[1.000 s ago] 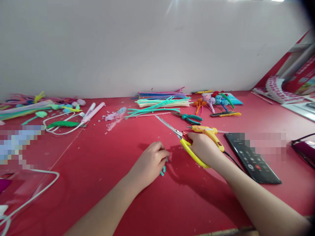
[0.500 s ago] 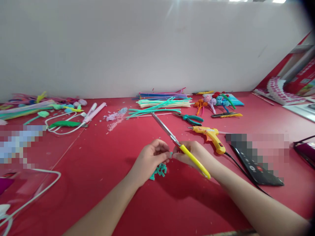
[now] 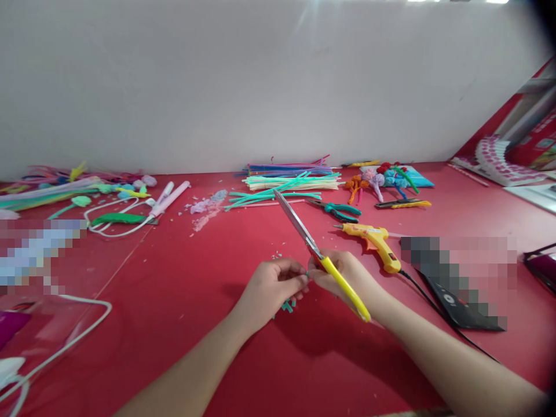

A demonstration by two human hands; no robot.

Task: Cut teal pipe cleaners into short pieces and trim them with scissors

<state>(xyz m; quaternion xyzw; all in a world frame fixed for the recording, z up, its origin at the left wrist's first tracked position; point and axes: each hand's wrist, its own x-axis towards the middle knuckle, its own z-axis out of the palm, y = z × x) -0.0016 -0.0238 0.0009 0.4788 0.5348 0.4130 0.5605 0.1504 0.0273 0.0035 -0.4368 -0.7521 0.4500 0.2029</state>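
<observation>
A tiny green piece of pipe cleaner is pinched in the fingertips of my left hand. My right hand grips yellow-handled scissors, blades together and pointing up and to the left. Its thumb and finger also meet the little piece, so both hands' fingertips nearly touch. Below my left hand, short cut green pieces lie on the red table, partly covered by that hand. Small pale crumbs are scattered just beyond the fingers.
Bundles of pipe cleaners lie along the wall, with pliers near them. A yellow glue gun and a black device are to my right. At left are a pink corded tool and white cable.
My left hand has shifted slightly right and down, covering more of the cut pieces. The fingertips have closed further around the small green piece. The scissors remain in my right hand.
</observation>
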